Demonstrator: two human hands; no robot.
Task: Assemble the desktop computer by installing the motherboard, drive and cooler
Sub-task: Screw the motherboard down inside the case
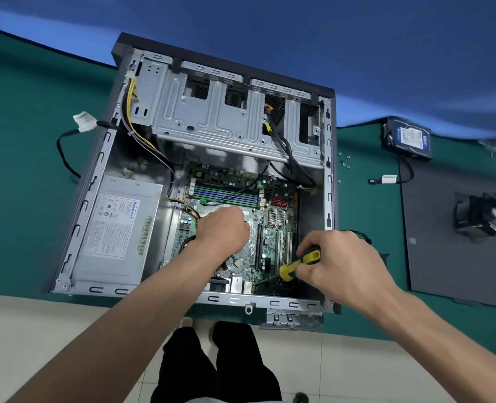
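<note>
Was at the motherboard step: fastening the board [273, 225] into the case [101, 158], which lay open on its side on the green mat [23, 112]. Sat low in the case, beside the power supply [116, 225] and below the empty drive cage [226, 117]. Right hand [340, 266] gripped the screwdriver [299, 264], fingers curled round the yellow-and-green handle, with the tip angled down to a spot at the board's near right corner, close to the rear ports; presumably a mounting screw there, though too small to make out. Left hand [223, 228] rested knuckles-up on the middle of the board, apparently steadying it; fingers looked curled under, but could not tell whether anything was held beneath. Drive [406, 139] still outside, well apart at the far right on the mat, cable trailing. Cooler [482, 216] also outside, sitting on the dark side panel [444, 257]. A few loose screws [344, 162] lay on the mat just beside the case's right wall. Judged early in the task: board in place but not fully fastened, drive and cooler untouched. Next likely called for keeping the tip square in the screw head, driving it snug without forcing, then fetching another screw for the remaining holes, minding the loose cables [293, 158] draped across the board.
</note>
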